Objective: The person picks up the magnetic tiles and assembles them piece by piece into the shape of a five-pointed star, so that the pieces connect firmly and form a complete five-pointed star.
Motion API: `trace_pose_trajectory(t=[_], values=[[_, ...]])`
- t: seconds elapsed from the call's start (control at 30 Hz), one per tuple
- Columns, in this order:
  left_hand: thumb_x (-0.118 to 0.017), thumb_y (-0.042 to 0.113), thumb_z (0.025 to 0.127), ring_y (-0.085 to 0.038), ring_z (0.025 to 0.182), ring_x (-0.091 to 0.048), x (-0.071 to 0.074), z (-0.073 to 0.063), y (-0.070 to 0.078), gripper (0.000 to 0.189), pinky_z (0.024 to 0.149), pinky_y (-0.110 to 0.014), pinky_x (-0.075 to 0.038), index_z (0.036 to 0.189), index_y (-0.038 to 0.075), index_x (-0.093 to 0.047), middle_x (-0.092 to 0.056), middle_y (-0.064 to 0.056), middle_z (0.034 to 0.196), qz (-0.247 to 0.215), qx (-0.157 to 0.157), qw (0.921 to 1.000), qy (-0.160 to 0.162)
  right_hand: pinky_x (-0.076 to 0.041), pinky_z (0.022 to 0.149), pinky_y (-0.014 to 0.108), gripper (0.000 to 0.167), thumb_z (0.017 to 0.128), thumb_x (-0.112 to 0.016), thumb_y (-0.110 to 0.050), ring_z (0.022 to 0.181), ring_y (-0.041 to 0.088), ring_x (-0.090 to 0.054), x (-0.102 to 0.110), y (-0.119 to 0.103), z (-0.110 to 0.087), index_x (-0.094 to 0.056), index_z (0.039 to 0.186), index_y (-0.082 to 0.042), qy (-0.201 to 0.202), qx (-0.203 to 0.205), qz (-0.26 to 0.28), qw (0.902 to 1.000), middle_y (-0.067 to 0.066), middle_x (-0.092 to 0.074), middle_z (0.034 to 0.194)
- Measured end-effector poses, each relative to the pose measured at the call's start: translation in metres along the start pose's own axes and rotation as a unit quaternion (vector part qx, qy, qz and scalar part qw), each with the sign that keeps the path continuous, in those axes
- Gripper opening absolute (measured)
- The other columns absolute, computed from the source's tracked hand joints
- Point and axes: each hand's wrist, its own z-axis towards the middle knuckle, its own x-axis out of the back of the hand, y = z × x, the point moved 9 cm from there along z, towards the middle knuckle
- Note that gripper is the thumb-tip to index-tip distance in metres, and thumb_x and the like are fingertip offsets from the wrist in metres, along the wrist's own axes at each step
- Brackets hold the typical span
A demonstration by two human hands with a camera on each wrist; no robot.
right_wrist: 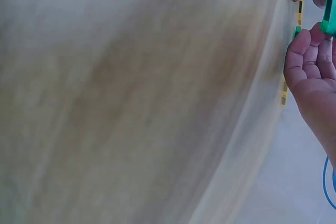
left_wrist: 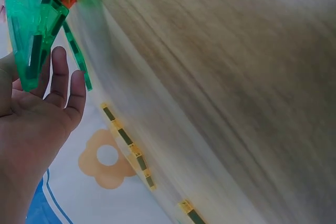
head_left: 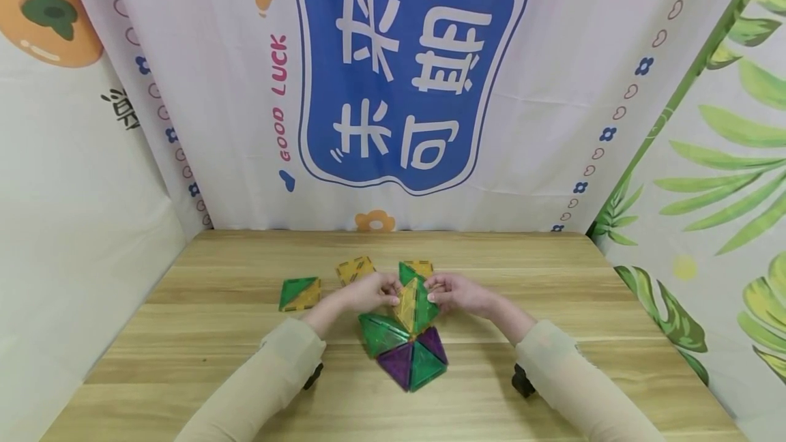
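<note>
In the head view, a faceted shape of translucent triangular magnetic tiles, purple point(head_left: 396, 362) and green point(head_left: 428, 365), stands on the table. At its far side, a yellow triangular tile point(head_left: 406, 307) and a green triangular tile point(head_left: 424, 309) rise side by side. My left hand point(head_left: 373, 292) pinches the raised tiles at the left edge. From the right, my right hand point(head_left: 457, 292) holds the green one between thumb and fingers. The left wrist view shows a green tile point(left_wrist: 32, 30) at my left thumb and fingers. My right fingers point(right_wrist: 311, 59) meet a green tile edge point(right_wrist: 329, 11).
A flat square of green and yellow triangles point(head_left: 301, 294) lies to the left on the wooden table point(head_left: 245, 360). Yellow tiles point(head_left: 355, 269) lie behind my left hand. Another green and yellow pair point(head_left: 419, 267) sits behind the hands. A printed curtain point(head_left: 540, 155) hangs at the table's back.
</note>
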Motion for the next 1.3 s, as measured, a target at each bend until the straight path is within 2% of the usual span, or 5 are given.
trace_pose_trajectory(t=[0.17,0.6,1.0,1.13,1.3], values=[[-0.058,0.016,0.094,-0.007,0.082,-0.060,-0.004,0.001,-0.001,0.010,0.073,-0.025,-0.051,0.101,0.009,-0.060,-0.064,0.003,0.088,0.004,-0.013,0.9998,-0.011,-0.055,0.073,0.033,0.028,0.095,-0.054,-0.010,0.080,0.015,-0.066,0.000,0.006,0.002,-0.051,0.119,0.004,0.001,-0.007,0.003,1.0000,0.006,-0.069,0.095],[-0.059,0.015,0.093,-0.009,0.084,-0.058,-0.012,0.005,-0.009,0.006,0.074,-0.026,-0.050,0.097,0.011,-0.060,-0.062,0.003,0.088,0.027,0.013,0.9990,-0.033,-0.047,0.063,0.026,0.019,0.095,-0.057,-0.015,0.074,0.015,-0.055,-0.006,0.006,0.007,-0.054,0.109,-0.002,0.011,-0.008,-0.068,0.9976,0.001,-0.060,0.084],[-0.065,0.016,0.089,-0.007,0.075,-0.056,-0.011,0.000,-0.010,0.005,0.068,-0.023,-0.048,0.088,0.011,-0.065,-0.062,0.004,0.080,0.054,0.003,0.9979,-0.035,-0.049,0.064,0.028,0.027,0.093,-0.058,-0.012,0.079,0.019,-0.058,-0.003,0.003,0.006,-0.057,0.119,-0.003,0.046,0.000,-0.084,0.9954,0.010,-0.064,0.100],[-0.066,0.017,0.088,-0.009,0.080,-0.058,-0.006,-0.005,-0.008,0.011,0.074,-0.024,-0.050,0.096,0.009,-0.065,-0.063,0.002,0.085,0.039,0.008,0.9989,-0.025,-0.050,0.067,0.030,0.028,0.093,-0.059,-0.014,0.085,0.020,-0.058,0.005,0.002,0.006,-0.057,0.118,-0.004,0.063,0.016,-0.101,0.9927,0.014,-0.063,0.105],[-0.068,0.015,0.087,-0.014,0.092,-0.060,0.001,-0.010,-0.003,0.041,0.085,-0.030,-0.051,0.124,0.004,-0.055,-0.064,-0.002,0.097,0.026,0.003,0.9996,-0.008,-0.049,0.078,0.031,0.025,0.093,-0.060,-0.012,0.095,0.021,-0.057,0.020,-0.003,0.004,-0.059,0.116,-0.003,0.103,0.044,-0.165,0.9798,0.013,-0.063,0.108]])
